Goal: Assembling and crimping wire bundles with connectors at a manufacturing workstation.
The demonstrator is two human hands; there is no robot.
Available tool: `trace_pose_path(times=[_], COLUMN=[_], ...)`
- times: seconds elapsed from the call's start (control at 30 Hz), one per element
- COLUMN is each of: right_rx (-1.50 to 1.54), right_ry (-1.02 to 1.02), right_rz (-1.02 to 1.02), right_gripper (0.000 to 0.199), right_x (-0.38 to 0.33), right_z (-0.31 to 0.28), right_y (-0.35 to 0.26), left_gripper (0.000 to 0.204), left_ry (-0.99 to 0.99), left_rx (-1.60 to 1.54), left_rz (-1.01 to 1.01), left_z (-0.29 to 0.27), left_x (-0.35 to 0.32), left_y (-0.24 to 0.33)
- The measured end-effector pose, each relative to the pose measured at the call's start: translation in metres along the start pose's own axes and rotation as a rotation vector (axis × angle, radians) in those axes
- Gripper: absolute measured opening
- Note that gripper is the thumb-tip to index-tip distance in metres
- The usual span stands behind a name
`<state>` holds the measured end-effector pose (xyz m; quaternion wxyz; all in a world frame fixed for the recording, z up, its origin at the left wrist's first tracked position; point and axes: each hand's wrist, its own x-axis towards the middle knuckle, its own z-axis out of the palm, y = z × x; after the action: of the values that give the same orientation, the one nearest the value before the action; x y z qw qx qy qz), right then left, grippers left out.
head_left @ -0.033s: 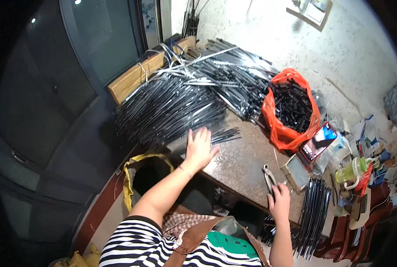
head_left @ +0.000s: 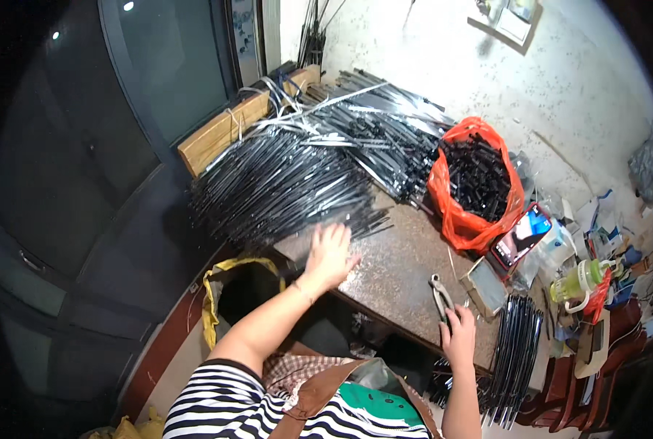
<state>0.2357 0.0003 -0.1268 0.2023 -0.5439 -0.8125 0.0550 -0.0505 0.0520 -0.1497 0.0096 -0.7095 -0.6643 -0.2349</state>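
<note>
My left hand (head_left: 329, 256) lies palm down over the near left edge of the worktable, fingers spread, with nothing seen in its grasp. Just beyond its fingertips spreads a large heap of thin black rods (head_left: 282, 183), with a few loose ends (head_left: 374, 222) sticking out to the right. Whether the fingertips touch the rods I cannot tell. My right hand (head_left: 459, 338) rests at the table's front edge, its fingers closed about the handles of metal pliers (head_left: 438, 291). The pliers' head points away from me.
Longer black strips (head_left: 385, 124) lie behind the heap, beside a wooden board (head_left: 224, 135). On the worktable (head_left: 392, 263) stand a red bag (head_left: 447, 212) of short black pieces, a phone (head_left: 522, 235), a small box (head_left: 485, 285) and a rod bundle (head_left: 515, 344). A yellow-rimmed sack (head_left: 211, 300) stands below left.
My left hand has drawn slightly nearer to me, away from the rod heap. My right hand and the pliers stay almost where they were.
</note>
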Motion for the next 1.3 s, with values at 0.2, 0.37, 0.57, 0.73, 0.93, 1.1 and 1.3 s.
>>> trace_pose_path(times=[0.2, 0.37, 0.57, 0.73, 0.93, 1.1, 1.3], right_rx=[0.115, 0.147, 0.101, 0.096, 0.125, 0.852, 1.326], right_ry=[0.104, 0.136, 0.193, 0.215, 0.204, 0.382, 0.67], right_rz=[-0.004, 0.068, 0.133, 0.12, 0.081, -0.308, -0.357], right_gripper=[0.027, 0.026, 0.024, 0.023, 0.04, 0.096, 0.016], right_x=[-0.002, -0.011, -0.019, -0.028, -0.009, 0.029, 0.057], right_z=[0.002, -0.002, -0.005, -0.01, -0.031, -0.048, -0.08], right_y=[-0.002, 0.001, 0.008, 0.02, -0.004, -0.067, -0.125], left_gripper=[0.057, 0.064, 0.035, 0.016, 0.021, 0.011, 0.016], left_ry=[0.108, -0.138, -0.175, -0.014, -0.124, -0.644, -0.472], left_rx=[0.067, -0.043, 0.185, -0.841, -1.747, -1.171, -1.08], left_rz=[-0.059, 0.314, 0.583, 0.271, 0.478, 0.669, 0.518], left_z=[-0.006, -0.017, -0.027, -0.098, -0.082, -0.048, -0.011], left_x=[0.001, -0.023, -0.038, 0.007, 0.025, 0.027, 0.014], left_y=[-0.001, 0.011, 0.01, 0.054, 0.09, 0.107, 0.1])
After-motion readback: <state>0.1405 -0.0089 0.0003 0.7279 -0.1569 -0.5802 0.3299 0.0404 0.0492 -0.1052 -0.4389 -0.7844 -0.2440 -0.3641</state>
